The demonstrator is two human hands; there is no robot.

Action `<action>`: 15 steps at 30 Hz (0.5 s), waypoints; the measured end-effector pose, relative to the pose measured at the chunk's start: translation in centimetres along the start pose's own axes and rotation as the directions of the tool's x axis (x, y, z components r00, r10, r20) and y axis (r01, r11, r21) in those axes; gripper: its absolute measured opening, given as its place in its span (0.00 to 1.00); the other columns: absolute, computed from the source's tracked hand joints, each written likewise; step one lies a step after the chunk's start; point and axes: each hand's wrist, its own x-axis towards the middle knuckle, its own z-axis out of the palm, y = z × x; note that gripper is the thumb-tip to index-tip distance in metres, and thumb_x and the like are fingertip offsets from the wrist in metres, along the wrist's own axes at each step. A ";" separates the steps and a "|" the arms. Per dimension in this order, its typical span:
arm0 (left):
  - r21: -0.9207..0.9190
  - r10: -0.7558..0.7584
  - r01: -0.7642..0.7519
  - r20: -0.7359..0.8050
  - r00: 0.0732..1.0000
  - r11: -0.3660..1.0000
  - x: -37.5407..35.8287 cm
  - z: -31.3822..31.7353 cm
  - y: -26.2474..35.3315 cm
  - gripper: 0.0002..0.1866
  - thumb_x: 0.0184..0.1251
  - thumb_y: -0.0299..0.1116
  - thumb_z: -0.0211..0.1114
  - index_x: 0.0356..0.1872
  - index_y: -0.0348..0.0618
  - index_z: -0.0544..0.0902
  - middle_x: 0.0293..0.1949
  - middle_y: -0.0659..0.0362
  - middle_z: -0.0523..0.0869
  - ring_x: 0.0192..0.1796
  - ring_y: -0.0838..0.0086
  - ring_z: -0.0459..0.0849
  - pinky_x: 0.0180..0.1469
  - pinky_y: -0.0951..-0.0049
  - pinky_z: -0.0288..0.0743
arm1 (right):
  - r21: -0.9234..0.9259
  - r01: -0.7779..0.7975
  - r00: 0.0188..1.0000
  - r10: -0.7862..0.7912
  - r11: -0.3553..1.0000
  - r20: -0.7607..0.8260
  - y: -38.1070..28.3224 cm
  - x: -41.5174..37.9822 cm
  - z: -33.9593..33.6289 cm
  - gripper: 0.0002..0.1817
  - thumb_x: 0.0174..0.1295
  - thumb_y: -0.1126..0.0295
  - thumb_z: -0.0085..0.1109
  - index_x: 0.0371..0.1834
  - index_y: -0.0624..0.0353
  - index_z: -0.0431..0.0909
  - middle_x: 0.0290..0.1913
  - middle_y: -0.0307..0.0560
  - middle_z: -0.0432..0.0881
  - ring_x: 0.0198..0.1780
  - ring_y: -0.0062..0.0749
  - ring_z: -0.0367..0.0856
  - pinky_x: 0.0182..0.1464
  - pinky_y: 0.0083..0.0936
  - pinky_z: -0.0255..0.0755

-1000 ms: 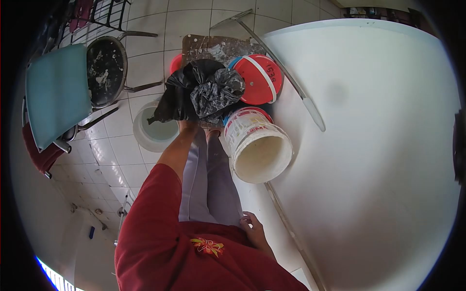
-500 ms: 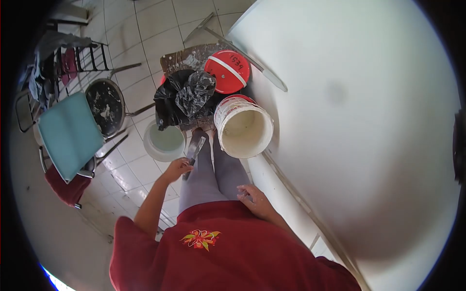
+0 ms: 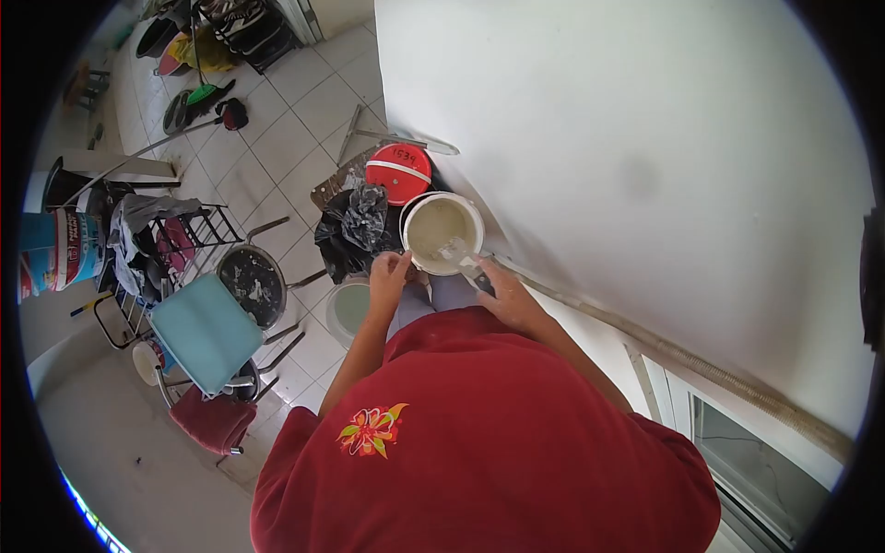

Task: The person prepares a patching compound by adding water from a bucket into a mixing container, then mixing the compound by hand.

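Observation:
My right hand (image 3: 509,297) is closed round the dark handle of a putty knife (image 3: 467,263). The blade reaches over the near right rim of a white bucket (image 3: 478,221) and into its mouth. Pale cream material shows inside the bucket. At the near left rim of that bucket, my left hand (image 3: 391,273) pinches the edge. Just left of the bucket lie crumpled black plastic bags (image 3: 358,221). Behind it is a red lid (image 3: 399,173) with a white strip and a handwritten number. A pale bucket (image 3: 348,311) stands on the floor beside my left forearm.
A white wall (image 3: 608,120) runs along my right. To the left stand a chair with a teal seat (image 3: 207,330), a dark round stool (image 3: 251,284) spotted with white, and a black rack (image 3: 207,230) with cloths. A broom (image 3: 205,95) lies farther back on the tiled floor.
The putty knife has passed from my left hand to my right, and its blade is now in the bucket's mouth. My left hand has come to the rim. The view has shifted.

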 end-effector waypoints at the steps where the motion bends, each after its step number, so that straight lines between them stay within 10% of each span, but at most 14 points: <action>1: 0.253 -0.011 0.087 -0.289 0.957 0.963 2.0 -0.3 -2.0 0.30 0.60 0.44 0.66 0.57 0.35 0.69 0.51 0.49 0.77 0.52 0.61 0.77 0.49 0.65 0.73 | 0.036 -0.076 0.996 0.078 0.996 -0.054 0.0 -0.7 -0.8 0.36 0.51 0.64 0.57 0.67 0.56 0.61 0.54 0.63 0.74 0.58 0.49 0.73 0.60 0.33 0.65; 2: 0.449 0.053 0.241 -0.548 0.835 0.861 3.6 -0.6 -3.3 0.36 0.57 0.45 0.68 0.61 0.37 0.65 0.54 0.47 0.75 0.53 0.56 0.77 0.50 0.63 0.74 | 0.036 -0.065 0.996 0.067 0.997 -0.056 0.0 -1.3 -1.4 0.36 0.51 0.64 0.57 0.67 0.56 0.61 0.54 0.63 0.74 0.58 0.49 0.73 0.60 0.33 0.65; 6: 0.324 -0.133 0.323 -0.492 0.860 0.889 7.0 1.4 -4.0 0.39 0.55 0.40 0.67 0.65 0.40 0.59 0.60 0.45 0.70 0.52 0.45 0.78 0.53 0.60 0.73 | 0.036 -0.301 0.944 0.303 0.953 -0.132 1.7 -3.3 -1.5 0.34 0.43 0.64 0.61 0.59 0.55 0.69 0.52 0.62 0.77 0.53 0.52 0.75 0.56 0.36 0.68; 8: -0.050 -0.194 0.189 -0.350 0.916 0.981 7.6 1.8 -3.6 0.33 0.53 0.30 0.61 0.64 0.41 0.63 0.58 0.44 0.74 0.50 0.46 0.79 0.54 0.61 0.72 | 0.025 -0.334 0.925 0.333 0.942 -0.184 1.2 -3.8 -1.4 0.34 0.41 0.65 0.62 0.58 0.56 0.70 0.49 0.61 0.79 0.51 0.52 0.77 0.54 0.34 0.70; 13: 0.208 -0.034 0.121 -0.379 0.925 0.971 8.7 0.5 -6.1 0.29 0.51 0.23 0.55 0.60 0.41 0.71 0.47 0.47 0.82 0.52 0.59 0.81 0.54 0.65 0.72 | 0.055 -0.290 0.942 0.295 0.955 -0.161 1.0 -3.9 -1.4 0.33 0.42 0.66 0.60 0.59 0.56 0.71 0.50 0.62 0.78 0.50 0.52 0.78 0.54 0.33 0.70; 15: 0.409 0.192 -0.037 -0.344 0.919 0.912 5.5 1.0 -4.2 0.29 0.46 0.19 0.54 0.56 0.39 0.71 0.44 0.50 0.80 0.44 0.59 0.82 0.39 0.63 0.82 | 0.083 -0.292 0.957 0.290 0.953 0.033 -1.4 -3.2 -2.4 0.30 0.44 0.66 0.58 0.57 0.57 0.73 0.50 0.62 0.79 0.50 0.52 0.78 0.54 0.34 0.70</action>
